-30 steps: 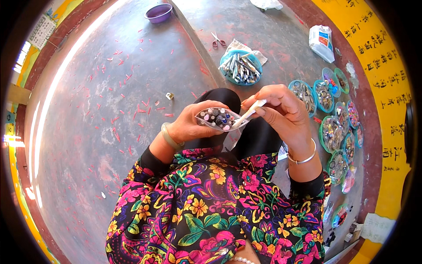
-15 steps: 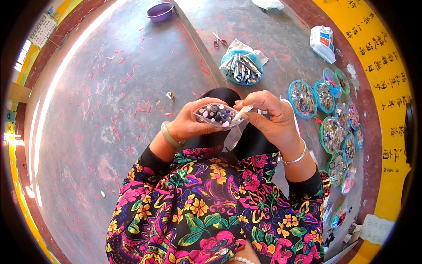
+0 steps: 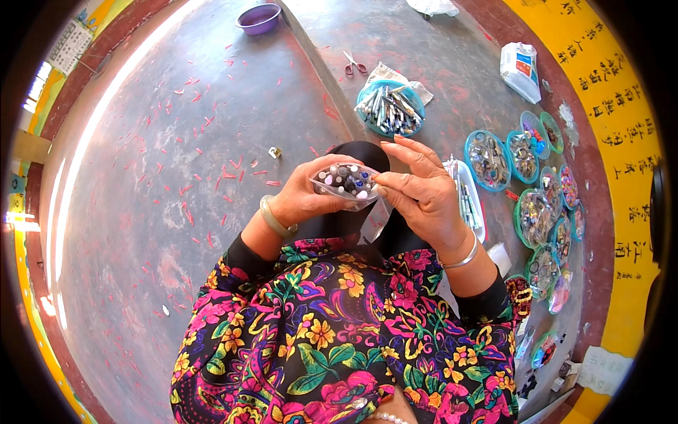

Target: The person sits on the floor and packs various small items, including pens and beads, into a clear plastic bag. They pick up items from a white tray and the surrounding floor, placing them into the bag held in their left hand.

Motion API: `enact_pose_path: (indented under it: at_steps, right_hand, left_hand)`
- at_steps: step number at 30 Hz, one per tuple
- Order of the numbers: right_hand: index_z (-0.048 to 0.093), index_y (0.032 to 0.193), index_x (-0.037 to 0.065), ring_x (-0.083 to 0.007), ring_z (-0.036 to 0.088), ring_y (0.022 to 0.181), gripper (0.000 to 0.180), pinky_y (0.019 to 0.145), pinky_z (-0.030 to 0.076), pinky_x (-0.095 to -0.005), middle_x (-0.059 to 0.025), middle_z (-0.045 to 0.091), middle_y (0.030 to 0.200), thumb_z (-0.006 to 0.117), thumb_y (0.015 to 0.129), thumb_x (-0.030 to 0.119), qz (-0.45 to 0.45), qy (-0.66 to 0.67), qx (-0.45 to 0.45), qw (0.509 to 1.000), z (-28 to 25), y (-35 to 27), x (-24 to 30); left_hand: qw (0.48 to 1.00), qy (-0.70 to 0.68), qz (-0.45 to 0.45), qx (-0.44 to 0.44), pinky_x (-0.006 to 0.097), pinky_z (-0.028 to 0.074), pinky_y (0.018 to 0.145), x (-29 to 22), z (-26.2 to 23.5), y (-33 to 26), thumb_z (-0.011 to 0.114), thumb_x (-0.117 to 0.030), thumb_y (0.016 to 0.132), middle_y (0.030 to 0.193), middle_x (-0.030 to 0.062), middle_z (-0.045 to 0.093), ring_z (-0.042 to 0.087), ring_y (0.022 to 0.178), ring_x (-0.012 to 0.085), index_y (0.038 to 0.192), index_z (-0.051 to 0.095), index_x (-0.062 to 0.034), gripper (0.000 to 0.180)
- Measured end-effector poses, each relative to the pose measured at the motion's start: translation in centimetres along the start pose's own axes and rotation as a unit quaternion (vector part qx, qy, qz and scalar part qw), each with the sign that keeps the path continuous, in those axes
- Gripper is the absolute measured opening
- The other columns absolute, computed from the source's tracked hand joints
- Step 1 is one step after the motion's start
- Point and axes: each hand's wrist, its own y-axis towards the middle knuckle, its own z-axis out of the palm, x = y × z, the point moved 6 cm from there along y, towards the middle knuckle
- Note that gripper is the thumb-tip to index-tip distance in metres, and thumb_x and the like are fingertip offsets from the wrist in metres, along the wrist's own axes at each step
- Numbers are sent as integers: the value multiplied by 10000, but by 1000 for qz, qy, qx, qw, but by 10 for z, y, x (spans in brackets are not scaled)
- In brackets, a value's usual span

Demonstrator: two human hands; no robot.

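Note:
My left hand (image 3: 309, 187) is closed around a clear plastic bag (image 3: 361, 203), its mouth held open and facing up. Inside, pen-like sticks (image 3: 344, 180) stand packed with their round ends upward, in black, white, pale pink and blue. My right hand (image 3: 421, 191) meets the right corner of the bag's mouth, thumb and forefinger pinched there and the other fingers stretched out. Anything small between those fingertips is hidden. Below the bag hangs a clear plastic flap (image 3: 376, 218). Right of my right hand lies a white tray (image 3: 479, 215) with several pens in it.
Ahead is a teal basket (image 3: 421, 126) of pens, with red-handled scissors (image 3: 355, 65) beyond. Several round baskets of small parts, one a blue basket (image 3: 467, 152), line the right side. A purple basin (image 3: 258, 20) sits far off; red scraps (image 3: 187, 213) litter the floor.
The whitish piece that my right fingertips held is no longer visible in them. My right hand has shifted slightly left and turned, its outer fingers straightening, uncovering the white tray.

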Motion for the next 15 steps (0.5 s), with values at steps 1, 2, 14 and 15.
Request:
enact_pose_path:
  at_steps: [1, 2, 14, 15]
  right_hand:
    - [701, 941, 82, -315, 537, 1134, 207, 960, 417, -380, -134, 628, 1098, 711, 734, 74, -1, -8, 3, 1000, 1, -1, 0]
    - [703, 942, 82, -319, 531, 1140, 205, 965, 414, -381, -136, 622, 1109, 709, 737, 77, -2, -16, 5, 1000, 2, -2, 0]
    - [628, 1046, 92, -344, 459, 1212, 352, 1000, 379, -410, -134, 545, 1242, 704, 703, 62, 29, -39, 1, 999, 1, -10, -1]
    - [625, 1071, 108, -352, 445, 1225, 378, 1017, 363, -422, -135, 547, 1240, 706, 704, 69, 33, -23, 2, 999, 3, -13, -5]
  left_hand:
    - [1000, 4, 2, -2, 286, 459, 902, 0, 0, 0, 741, -53, 722, 1120, 79, 613, 576, 1016, 138, 1185, 525, 19, 516]
    - [1000, 7, 4, -3, 286, 460, 900, 0, -1, 0, 741, -51, 720, 1119, 79, 613, 576, 1015, 138, 1183, 526, 20, 516]
    - [1000, -4, 4, -20, 283, 445, 909, 0, -4, 0, 752, -73, 714, 1131, 67, 594, 565, 1027, 136, 1187, 531, 18, 530]
    - [1000, -5, 3, -19, 283, 444, 912, 0, -4, 0, 752, -78, 718, 1133, 67, 594, 565, 1028, 138, 1189, 530, 19, 530]
